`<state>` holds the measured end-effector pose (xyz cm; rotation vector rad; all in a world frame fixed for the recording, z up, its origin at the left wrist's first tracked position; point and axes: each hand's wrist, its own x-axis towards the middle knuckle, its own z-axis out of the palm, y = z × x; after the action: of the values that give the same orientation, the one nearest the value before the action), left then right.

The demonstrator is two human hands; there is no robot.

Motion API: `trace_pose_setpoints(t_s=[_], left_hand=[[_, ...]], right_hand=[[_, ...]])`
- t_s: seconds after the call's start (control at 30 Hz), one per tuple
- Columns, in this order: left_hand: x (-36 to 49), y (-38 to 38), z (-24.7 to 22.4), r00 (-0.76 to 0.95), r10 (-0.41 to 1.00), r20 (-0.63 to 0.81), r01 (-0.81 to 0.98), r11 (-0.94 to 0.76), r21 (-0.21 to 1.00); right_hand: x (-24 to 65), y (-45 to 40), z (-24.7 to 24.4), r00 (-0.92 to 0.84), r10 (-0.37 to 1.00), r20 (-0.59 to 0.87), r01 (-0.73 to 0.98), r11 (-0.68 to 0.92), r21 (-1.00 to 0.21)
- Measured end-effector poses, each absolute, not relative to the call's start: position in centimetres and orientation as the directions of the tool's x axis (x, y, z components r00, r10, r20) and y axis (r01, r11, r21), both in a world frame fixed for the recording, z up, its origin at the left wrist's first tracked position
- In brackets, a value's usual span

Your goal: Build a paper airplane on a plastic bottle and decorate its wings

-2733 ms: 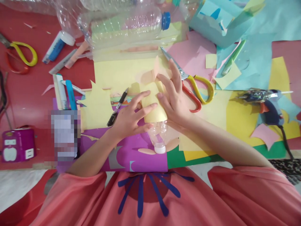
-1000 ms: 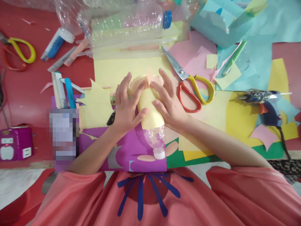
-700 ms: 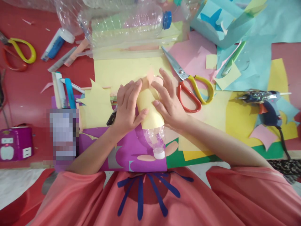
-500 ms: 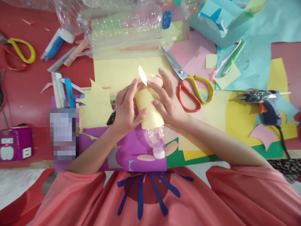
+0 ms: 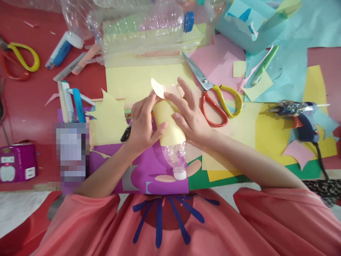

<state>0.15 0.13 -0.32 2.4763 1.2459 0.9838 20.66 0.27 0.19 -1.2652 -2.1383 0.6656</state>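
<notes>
A clear plastic bottle (image 5: 174,154) wrapped in pale yellow paper (image 5: 170,122) lies before me, its white cap (image 5: 180,173) pointing toward my body. From the left side, my left hand (image 5: 144,122) grips the wrapped part, thumb on the paper. My right hand (image 5: 190,113) holds it from the other side, with the thumb on the wrap and the index fingertip at its far end. A small cream paper piece (image 5: 157,88) stands up at that far end, touching the fingertips. Part of a pinkish paper shape (image 5: 176,90) shows behind the right fingers.
Red-and-yellow scissors (image 5: 213,96) lie right of my hands, a glue gun (image 5: 301,117) farther right. Large clear bottles (image 5: 144,28) lie at the back. Markers (image 5: 70,101), a blurred-out object (image 5: 71,153) and a purple power box (image 5: 18,163) are on the left.
The cream paper piece at the wrap's far end has tipped to the left and shows more of its face. Both hands keep nearly the same hold on the bottle.
</notes>
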Motion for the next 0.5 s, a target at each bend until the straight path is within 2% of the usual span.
trace_pose_setpoints(t_s=[0.13, 0.33, 0.5], left_hand=[[0.13, 0.22, -0.47, 0.419, 0.726, 0.546, 0.623, -0.667, 0.408], [0.20, 0.18, -0.68, 0.417, 0.779, 0.468, 0.677, -0.610, 0.412], [0.24, 0.40, -0.58, 0.431, 0.748, 0.504, 0.656, -0.644, 0.394]], right_hand=[[20.80, 0.29, -0.01, -0.374, 0.898, 0.231, 0.605, 0.425, -0.674], [20.70, 0.21, 0.14, -0.363, 0.909, 0.204, 0.603, 0.396, -0.693], [20.68, 0.20, 0.11, -0.362, 0.912, 0.194, 0.611, 0.389, -0.690]])
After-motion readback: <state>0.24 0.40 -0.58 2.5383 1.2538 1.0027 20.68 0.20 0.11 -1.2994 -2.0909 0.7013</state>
